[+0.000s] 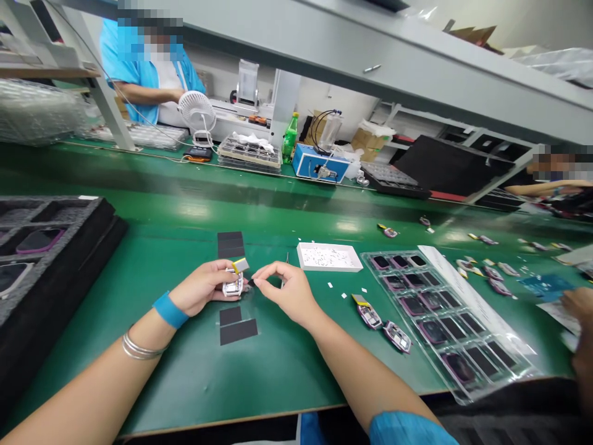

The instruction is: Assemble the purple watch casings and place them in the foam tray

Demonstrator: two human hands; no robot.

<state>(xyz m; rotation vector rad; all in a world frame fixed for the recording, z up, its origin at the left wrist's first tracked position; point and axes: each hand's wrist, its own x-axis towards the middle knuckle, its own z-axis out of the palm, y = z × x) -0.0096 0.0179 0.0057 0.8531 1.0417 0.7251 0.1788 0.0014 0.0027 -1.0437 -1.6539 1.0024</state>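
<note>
The person's left hand (204,287) grips a small open device (232,287) above the worktop (185,389); just beside it, the right hand (288,292) pinches a small dark piece (251,283). 2 black strips (238,332) lie nearer the person, a white tray (328,257) to the right.

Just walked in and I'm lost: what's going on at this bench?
Someone's left hand holds a small open device, with a yellow-and-grey piece at its top. The right hand pinches what looks like a small dark piece just beside it. Dark strips lie on the green table near the hands. Farther right are a white box, more open devices and a clear tray.
</note>
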